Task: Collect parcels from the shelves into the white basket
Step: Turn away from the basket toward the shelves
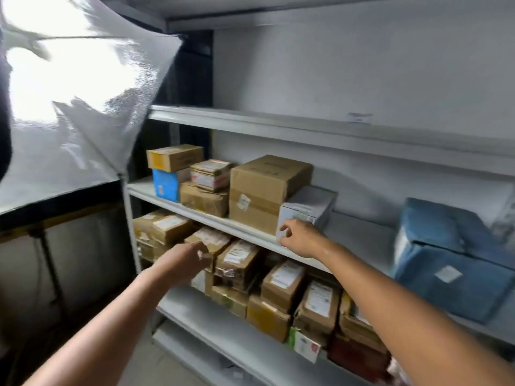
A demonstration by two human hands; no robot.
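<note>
- A pale metal shelving unit (195,210) fills the wall ahead. Its upper shelf looks almost bare, while the middle and lower shelves carry parcels.
- A crinkled silver reflector sheet (83,107) hangs at the left, well apart from both hands.
- A soft blue wrapped parcel (446,274) sits at the right end of the middle shelf, with bare shelf between it and the nearest box.
- A large cardboard carton (262,188) stands mid-shelf. Left of it is a stack of smaller boxes (175,157).
- A white box (309,207) lies just right of the carton and seems to touch it. Its short face is at the shelf's front edge and its long axis runs back toward the wall.
- Brown labelled parcels (284,285) crowd the lower shelf, stacked and leaning.
- The right hand (302,238) is at the white box's front face, directly before it, and is much the nearer hand. Its fingers are half-curled with thumb and forefinger parted, and it holds nothing.
- The left hand (189,260) reaches toward the lower-shelf parcels. It is blurred, so I cannot tell how its fingers are set.
- I judge the white box should slide straight out toward the person. The carton blocks its left side, and the right side is free for fingers.
- The white basket is not in view.
</note>
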